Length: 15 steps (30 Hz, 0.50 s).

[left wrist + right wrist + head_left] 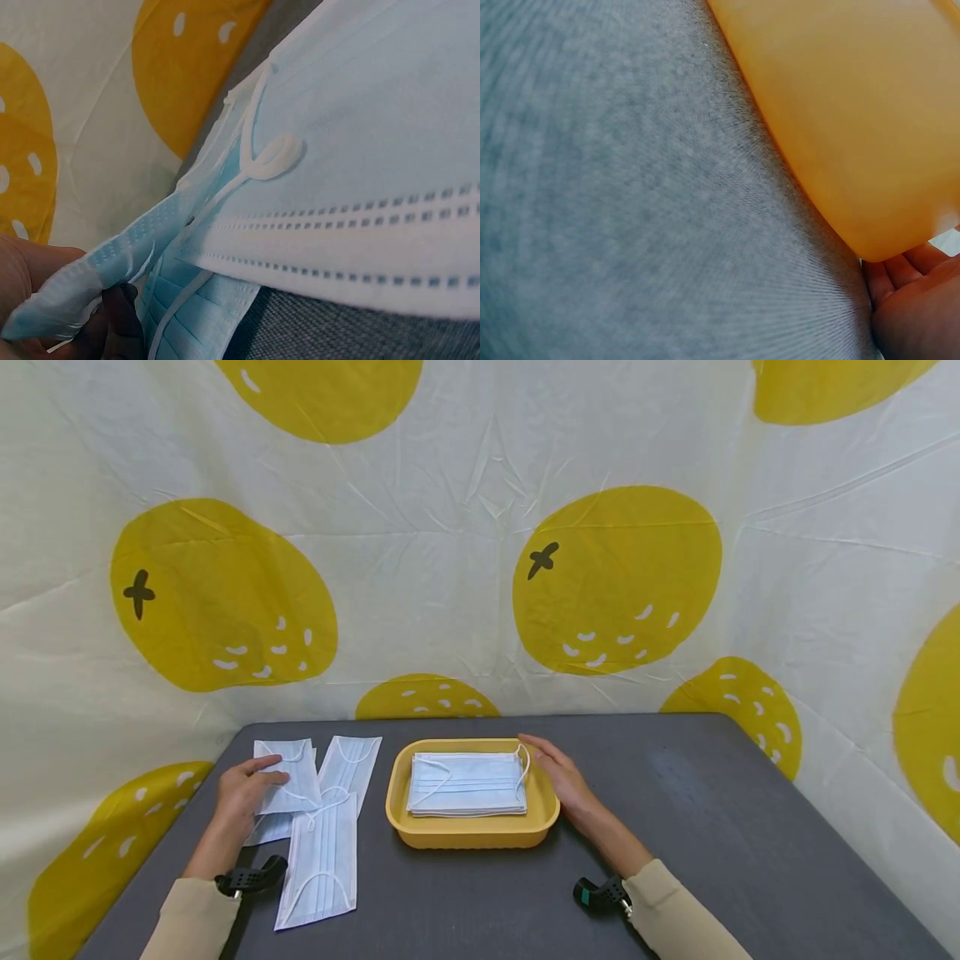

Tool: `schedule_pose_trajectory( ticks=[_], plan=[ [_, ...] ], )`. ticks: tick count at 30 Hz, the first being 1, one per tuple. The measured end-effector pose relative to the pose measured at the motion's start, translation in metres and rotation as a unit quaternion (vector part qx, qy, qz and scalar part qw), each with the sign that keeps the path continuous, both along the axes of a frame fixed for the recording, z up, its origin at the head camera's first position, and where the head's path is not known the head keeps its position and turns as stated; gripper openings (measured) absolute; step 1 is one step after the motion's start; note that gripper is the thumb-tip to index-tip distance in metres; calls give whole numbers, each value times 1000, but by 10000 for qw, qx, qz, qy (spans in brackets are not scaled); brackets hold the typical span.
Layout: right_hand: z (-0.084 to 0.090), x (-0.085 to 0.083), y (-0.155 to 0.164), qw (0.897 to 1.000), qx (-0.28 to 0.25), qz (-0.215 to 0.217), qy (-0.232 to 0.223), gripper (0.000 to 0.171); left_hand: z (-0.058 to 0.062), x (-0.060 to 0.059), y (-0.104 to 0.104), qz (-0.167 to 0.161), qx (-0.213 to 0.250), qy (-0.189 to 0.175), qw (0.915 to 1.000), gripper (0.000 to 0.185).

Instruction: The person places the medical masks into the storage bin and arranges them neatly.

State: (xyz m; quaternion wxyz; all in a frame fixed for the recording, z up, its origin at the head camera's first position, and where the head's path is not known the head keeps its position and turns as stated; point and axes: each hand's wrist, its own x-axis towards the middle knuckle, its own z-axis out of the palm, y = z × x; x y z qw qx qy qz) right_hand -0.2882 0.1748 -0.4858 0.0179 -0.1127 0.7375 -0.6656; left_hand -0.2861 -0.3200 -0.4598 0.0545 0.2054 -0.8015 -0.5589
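Left hand (243, 793) pinches the edge of a mask (288, 774), thumb on top and fingers tucked under; the left wrist view shows that blue edge (112, 255) caught between the fingers and lifted a little off the rest. Right hand (564, 778) lies flat with straight fingers against the right rim of the tray (397, 793), holding nothing; the right wrist view shows the palm (915, 300) touching the tray's orange wall (855, 112). Between the two hands, inside the tray, sits a neat stack (467, 783) of masks, ear loops draped over the top one. So a good share looks packed already. Left to do, by my reckoning: the mask in the left hand, two more (324, 852) lying just right of that hand on the table (712, 827), and one peeking out beneath it.
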Motion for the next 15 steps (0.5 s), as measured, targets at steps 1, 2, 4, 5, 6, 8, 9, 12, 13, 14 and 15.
schedule_pose_trajectory(
  ticks=[1, 2, 4, 5, 6, 8, 9, 12, 13, 14, 15],
  plan=[
    [0, 0, 0, 10000, 7, -5, -3, 44, 0, 0, 0, -15, -11, -1, 10000, 58],
    [0, 0, 0, 10000, 25, -5, 6, 44, 0, 0, 0, -17, -8, -2, 10000, 58],
    [1, 1, 0, 10000, 49, -24, 13, 44, 1, 0, 0, -39, -9, -4, 10000, 58],
    [1, 1, 0, 10000, 45, -35, 16, 44, 1, 0, 0, -48, -15, 1, 10000, 57],
    [1, 1, 0, 10000, 43, -42, 16, 43, 0, 0, 0, -52, -26, 2, 10000, 57],
    [1, 1, 0, 10000, 51, -54, 26, 43, 0, 0, 0, -57, -34, 6, 10000, 57],
    [0, 1, -1, 10000, 45, -58, 20, 43, 0, 0, 0, -64, -45, 9, 10000, 57],
    [0, 1, -1, 10000, 50, -70, 22, 43, 0, 0, -1, -68, -29, 11, 10000, 57],
    [0, 1, -1, 10000, 61, -74, 24, 43, 0, 0, -1, -67, -13, 3, 10000, 57],
    [1, 1, -1, 10000, 68, -67, 28, 43, 0, 0, -1, -69, -4, -1, 10000, 56],
    [1, 2, -1, 10000, 59, -71, 27, 43, 0, 0, -1, -74, 3, 1, 10000, 56]
  ],
)
